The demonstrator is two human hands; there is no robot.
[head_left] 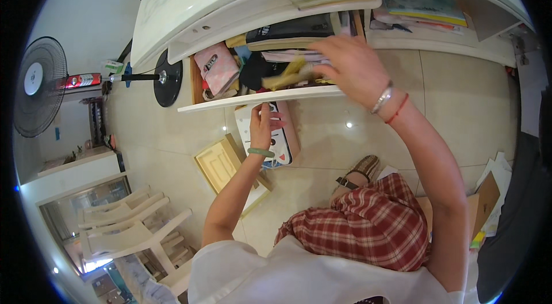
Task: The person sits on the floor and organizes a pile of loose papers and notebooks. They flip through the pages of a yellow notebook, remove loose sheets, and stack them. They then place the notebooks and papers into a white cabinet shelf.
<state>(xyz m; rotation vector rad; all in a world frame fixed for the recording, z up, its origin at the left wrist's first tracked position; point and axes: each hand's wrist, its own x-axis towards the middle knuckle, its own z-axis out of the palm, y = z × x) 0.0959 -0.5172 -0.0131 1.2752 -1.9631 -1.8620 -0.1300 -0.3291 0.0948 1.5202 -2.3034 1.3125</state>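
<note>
A white drawer (276, 98) is pulled out of the white cabinet, filled with mixed items. My right hand (357, 69) reaches over its right part, fingers bent around the end of a long yellowish item (284, 78). Motion blurs that item, so its kind is unclear. My left hand (264, 126) is at the outside of the drawer front, fingertips near its lower edge and fingers apart. Inside lie a pink checked pouch (217, 68), a black cloth-like item (252, 71) and a dark folder-like item (293, 31).
Below the drawer, a white patterned box (282, 146) and a shallow yellowish box (218, 160) lie on the tiled floor. A standing fan (41, 83) is at the left, with white plastic chairs (123, 229) lower down. Books (422, 2) fill the open shelf at right.
</note>
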